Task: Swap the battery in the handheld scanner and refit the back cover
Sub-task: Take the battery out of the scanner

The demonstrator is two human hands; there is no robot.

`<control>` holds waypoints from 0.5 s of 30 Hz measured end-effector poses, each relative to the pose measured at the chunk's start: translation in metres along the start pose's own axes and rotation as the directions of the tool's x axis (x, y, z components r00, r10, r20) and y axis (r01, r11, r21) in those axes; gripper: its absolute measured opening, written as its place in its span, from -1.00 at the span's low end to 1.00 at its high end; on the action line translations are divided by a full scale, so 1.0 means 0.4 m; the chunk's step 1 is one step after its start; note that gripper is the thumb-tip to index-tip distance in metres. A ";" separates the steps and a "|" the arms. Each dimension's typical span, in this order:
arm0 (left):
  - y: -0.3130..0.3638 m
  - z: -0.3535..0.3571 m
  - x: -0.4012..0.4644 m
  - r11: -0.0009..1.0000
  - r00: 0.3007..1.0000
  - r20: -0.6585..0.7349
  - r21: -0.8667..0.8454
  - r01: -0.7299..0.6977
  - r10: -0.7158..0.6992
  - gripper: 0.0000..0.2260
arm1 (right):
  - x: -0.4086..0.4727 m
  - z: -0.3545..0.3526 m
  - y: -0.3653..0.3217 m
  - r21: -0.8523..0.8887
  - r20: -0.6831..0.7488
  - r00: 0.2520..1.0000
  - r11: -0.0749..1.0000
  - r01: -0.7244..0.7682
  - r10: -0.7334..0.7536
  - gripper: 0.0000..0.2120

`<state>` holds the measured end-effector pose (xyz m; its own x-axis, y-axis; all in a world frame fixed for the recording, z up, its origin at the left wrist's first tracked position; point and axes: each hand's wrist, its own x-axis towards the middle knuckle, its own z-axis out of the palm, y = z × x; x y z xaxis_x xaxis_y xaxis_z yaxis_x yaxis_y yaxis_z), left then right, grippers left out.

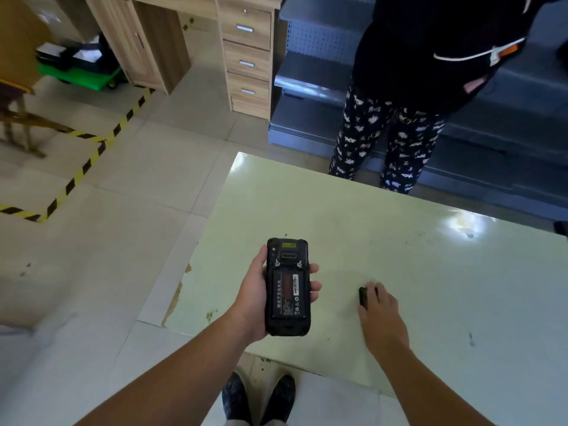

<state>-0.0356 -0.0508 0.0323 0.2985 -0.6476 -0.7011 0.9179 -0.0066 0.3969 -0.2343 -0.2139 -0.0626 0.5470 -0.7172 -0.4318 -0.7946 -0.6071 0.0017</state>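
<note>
My left hand [255, 302] grips a black handheld scanner [287, 287] face down over the pale green table [399, 256], near its left edge. The scanner's back is uncovered and a black battery [289, 298] with a label sits in its bay. My right hand [379, 318] lies palm down on the table to the right of the scanner. Its fingers curl round a small black object [363, 296] that stands on edge on the table. Most of that object is hidden under the hand, so I cannot tell what it is.
A person in a dark top and patterned trousers [387, 142] stands at the table's far edge before grey metal shelving [310, 87]. A wooden desk with drawers [246, 56] is at the back. Yellow-black tape [83, 167] marks the tiled floor. My shoes [258, 398] show below.
</note>
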 end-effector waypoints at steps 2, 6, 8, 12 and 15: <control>0.012 0.000 -0.009 1.000 1.000 -0.022 0.012 0.005 -0.005 -0.31 | -0.002 -0.014 -0.017 -0.036 0.038 0.999 0.999 -0.033 0.034 -0.38; 0.024 -0.005 -0.024 0.999 0.998 -0.065 0.047 0.012 -0.009 -0.32 | -0.024 -0.190 -0.133 0.340 -0.293 0.953 0.922 0.183 -0.081 -0.37; 0.025 -0.007 -0.034 0.995 0.996 -0.080 0.089 0.038 -0.031 -0.30 | -0.093 -0.291 -0.214 0.354 -0.430 0.808 0.748 0.562 -0.403 -0.36; 0.019 0.004 -0.075 0.988 0.996 -0.057 0.140 0.071 -0.064 -0.39 | -0.175 -0.333 -0.253 -0.078 -0.278 0.574 0.613 0.786 -0.770 -0.26; 0.006 0.016 -0.101 0.988 0.995 -0.062 0.129 0.089 -0.082 -0.41 | -0.191 -0.337 -0.235 -0.068 -0.249 0.598 0.630 0.774 -0.762 -0.25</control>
<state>-0.0472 -0.0296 0.0656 0.2381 -0.5964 -0.7666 0.8994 -0.1626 0.4058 -0.1661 -0.1482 0.0918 0.9980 -0.0517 -0.0353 -0.0593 -0.9606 -0.2717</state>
